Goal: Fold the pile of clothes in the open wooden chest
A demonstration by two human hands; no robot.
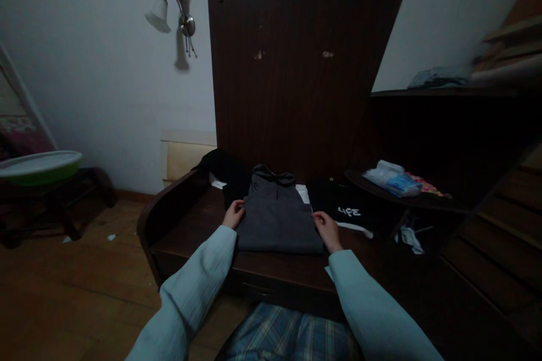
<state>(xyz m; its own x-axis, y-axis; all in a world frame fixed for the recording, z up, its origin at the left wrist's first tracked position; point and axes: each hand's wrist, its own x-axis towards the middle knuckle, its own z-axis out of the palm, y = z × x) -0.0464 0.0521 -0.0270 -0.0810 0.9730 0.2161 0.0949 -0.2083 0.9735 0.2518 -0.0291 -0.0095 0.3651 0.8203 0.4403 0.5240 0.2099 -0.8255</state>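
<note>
A dark grey collared shirt [277, 223] lies folded into a rough rectangle on the brown wooden desk [186, 225], its collar toward the back. At its left edge is my left hand [234, 214], fingers closed on the fabric. My right hand [327, 230] pinches the opposite edge, thumb and forefinger together. Just right of it lies a black garment [330, 197] with white lettering. Another black garment [224, 169] is heaped behind my left hand. Bits of white cloth show beside and behind the grey shirt.
A tall brown panel [292, 73] rises behind the desk. On the right, a shelf [376, 187] holds plastic-wrapped packets [393, 179]. A curved side wall [169, 203] bounds the desk's left. A green basin [42, 172] stands on a low stool at far left.
</note>
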